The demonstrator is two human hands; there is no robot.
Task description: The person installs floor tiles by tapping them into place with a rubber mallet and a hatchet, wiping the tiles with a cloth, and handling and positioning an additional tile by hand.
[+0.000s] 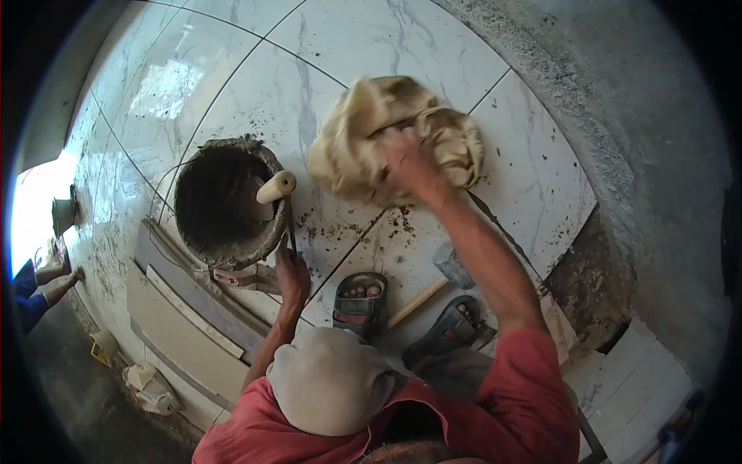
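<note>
My right hand (408, 158), smeared by motion, is closed on a crumpled beige cloth (348, 147) that lies bunched on the tiles. Low beside the mortar-crusted bucket (185, 209) is my left hand (292, 272), its fingers closed around a thin dark edge against the bucket's right side; what that edge belongs to is unclear. Inside the bucket rests a trowel with a round wooden handle (276, 188) leaning over the rim. A mallet (454, 267) with a grey head and wooden handle lies between my sandalled feet.
Marbled white tiles (255, 93) carry crumbs of mortar. Boards (185, 321) lie at the left, near a reddish block (236, 277). A rough concrete strip (572, 93) borders the tiles on the right. Another person's hands (69, 282) show at the far left.
</note>
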